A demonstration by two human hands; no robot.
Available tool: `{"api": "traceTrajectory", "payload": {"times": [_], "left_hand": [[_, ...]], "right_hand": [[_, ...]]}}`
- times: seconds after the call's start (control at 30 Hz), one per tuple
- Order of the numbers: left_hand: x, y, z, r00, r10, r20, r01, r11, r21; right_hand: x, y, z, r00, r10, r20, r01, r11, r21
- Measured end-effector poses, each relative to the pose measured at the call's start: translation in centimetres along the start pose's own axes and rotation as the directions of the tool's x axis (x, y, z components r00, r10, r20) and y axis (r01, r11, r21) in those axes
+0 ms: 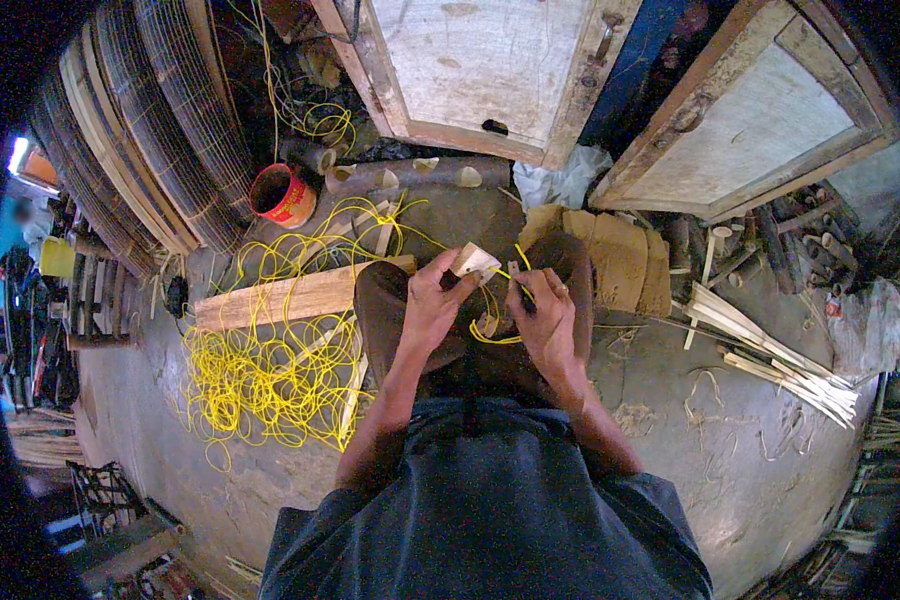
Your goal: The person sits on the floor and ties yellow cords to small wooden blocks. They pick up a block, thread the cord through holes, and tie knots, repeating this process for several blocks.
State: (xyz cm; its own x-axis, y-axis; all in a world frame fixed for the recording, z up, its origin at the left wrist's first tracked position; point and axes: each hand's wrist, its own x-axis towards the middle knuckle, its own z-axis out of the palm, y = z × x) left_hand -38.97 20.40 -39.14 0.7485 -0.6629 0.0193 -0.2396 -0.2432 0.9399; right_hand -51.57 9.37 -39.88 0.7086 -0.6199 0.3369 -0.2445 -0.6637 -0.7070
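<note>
Above my lap, my left hand (433, 302) is closed round a small pale wooden block (476, 259) with a dark hole in its face. Yellow cord (503, 276) runs from the block to my right hand (547, 318), whose fingers are pinched on it. A short yellow end sticks up above those fingers, beside a small greyish piece I cannot make out. Below the hands the cord hangs in a loop, with a small brownish piece at it. On the floor at the left, a big tangle of the same cord (232, 385) spreads over a wooden plank (285, 293).
A red bucket (283, 197) stands beyond the plank, near a pipe with cut holes (415, 176). Wood-framed panels (480, 70) lean at the back. Flattened cardboard (618, 260) and pale wood strips (770, 350) lie to the right. Rolled slatted mats (185, 105) stand far left.
</note>
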Motion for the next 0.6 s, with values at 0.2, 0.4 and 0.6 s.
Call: {"api": "traceTrajectory", "payload": {"times": [0.2, 0.4, 0.6], "left_hand": [[-0.2, -0.7, 0.9, 0.999, 0.019, 0.029, -0.019, 1.0, -0.02], [-0.4, 0.2, 0.8, 0.992, -0.124, 0.014, 0.125, 0.979, -0.163], [-0.8, -1.4, 1.4, 0.886, -0.423, 0.191, 0.455, 0.71, -0.537]], "right_hand": [[0.3, 0.3, 1.1, 0.997, 0.004, 0.083, -0.012, 0.995, 0.098], [-0.4, 0.1, 1.6, 0.996, -0.005, 0.09, -0.004, 0.995, 0.105], [0.3, 0.7, 1.4, 0.987, -0.008, 0.16, -0.009, 0.995, 0.104]]}}
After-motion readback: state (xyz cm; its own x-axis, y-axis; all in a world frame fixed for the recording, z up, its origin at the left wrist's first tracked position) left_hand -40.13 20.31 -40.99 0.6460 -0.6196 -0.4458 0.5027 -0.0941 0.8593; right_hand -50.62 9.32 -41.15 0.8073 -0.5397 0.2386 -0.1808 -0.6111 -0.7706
